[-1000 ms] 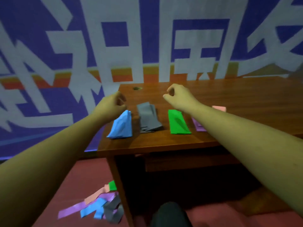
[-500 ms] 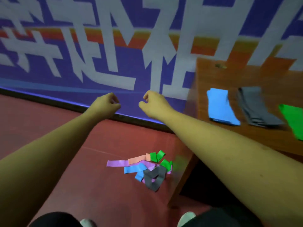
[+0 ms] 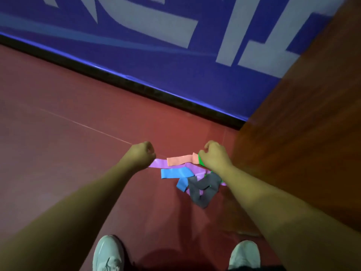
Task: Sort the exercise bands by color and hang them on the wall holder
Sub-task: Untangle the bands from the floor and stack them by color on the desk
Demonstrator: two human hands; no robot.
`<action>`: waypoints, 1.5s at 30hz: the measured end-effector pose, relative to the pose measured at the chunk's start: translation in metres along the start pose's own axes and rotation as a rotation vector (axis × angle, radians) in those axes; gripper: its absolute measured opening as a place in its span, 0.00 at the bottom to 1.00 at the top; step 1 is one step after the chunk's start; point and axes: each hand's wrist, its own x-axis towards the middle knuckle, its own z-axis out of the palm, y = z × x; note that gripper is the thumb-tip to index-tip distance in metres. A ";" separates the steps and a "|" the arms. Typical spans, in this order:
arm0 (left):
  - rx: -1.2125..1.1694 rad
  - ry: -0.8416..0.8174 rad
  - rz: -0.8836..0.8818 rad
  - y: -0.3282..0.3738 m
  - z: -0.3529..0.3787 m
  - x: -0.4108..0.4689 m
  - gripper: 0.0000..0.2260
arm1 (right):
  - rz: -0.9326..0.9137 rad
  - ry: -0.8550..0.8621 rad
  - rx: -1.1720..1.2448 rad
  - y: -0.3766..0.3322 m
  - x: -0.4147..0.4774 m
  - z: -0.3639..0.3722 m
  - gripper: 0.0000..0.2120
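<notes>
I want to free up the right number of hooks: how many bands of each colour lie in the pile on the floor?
Pink band: 1
Purple band: 1
Blue band: 1
Grey band: 1
Green band: 1, mostly hidden by the right hand
Total: 5, as far as the tangle shows.

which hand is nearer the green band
Right. The right hand sits at the green band, hiding most of it; the left hand is on the far side, beside the purple band.
</notes>
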 end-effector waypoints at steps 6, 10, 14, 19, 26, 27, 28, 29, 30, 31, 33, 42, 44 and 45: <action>0.066 -0.077 -0.102 -0.050 0.084 0.062 0.07 | 0.070 -0.099 -0.037 0.054 0.041 0.099 0.12; 0.137 -0.112 -0.195 -0.082 0.133 0.103 0.10 | 0.069 -0.191 -0.109 0.084 0.067 0.158 0.12; 0.080 -0.179 -0.246 -0.100 0.179 0.135 0.08 | 0.087 -0.237 -0.121 0.106 0.102 0.197 0.14; -0.029 -0.182 -0.300 -0.109 0.229 0.159 0.14 | 0.124 -0.236 -0.085 0.130 0.140 0.234 0.16; -0.278 -0.081 -0.449 -0.122 0.268 0.179 0.11 | 0.130 -0.228 -0.037 0.152 0.151 0.274 0.13; -0.295 -0.081 -0.448 -0.120 0.270 0.178 0.07 | 0.131 -0.224 -0.019 0.151 0.150 0.274 0.11; -0.315 -0.091 -0.450 -0.117 0.269 0.177 0.04 | 0.128 -0.225 -0.005 0.150 0.150 0.273 0.09; -0.341 -0.099 -0.453 -0.114 0.268 0.174 0.04 | 0.125 -0.230 0.007 0.148 0.148 0.270 0.05; -0.365 -0.095 -0.446 -0.111 0.265 0.171 0.04 | 0.119 -0.237 0.023 0.145 0.147 0.266 0.03; -0.395 -0.080 -0.439 -0.108 0.260 0.168 0.04 | 0.112 -0.239 0.041 0.140 0.145 0.260 0.07; -0.461 -0.034 -0.422 -0.102 0.243 0.161 0.05 | 0.102 -0.234 0.100 0.129 0.139 0.244 0.13; -0.594 0.142 -0.126 -0.017 0.093 0.105 0.12 | 0.075 -0.110 0.343 0.057 0.087 0.118 0.16; -0.625 0.182 -0.049 0.006 0.056 0.081 0.11 | 0.048 -0.062 0.359 0.038 0.067 0.084 0.16; -0.623 0.204 -0.006 0.018 0.038 0.067 0.10 | 0.037 -0.036 0.380 0.028 0.055 0.066 0.16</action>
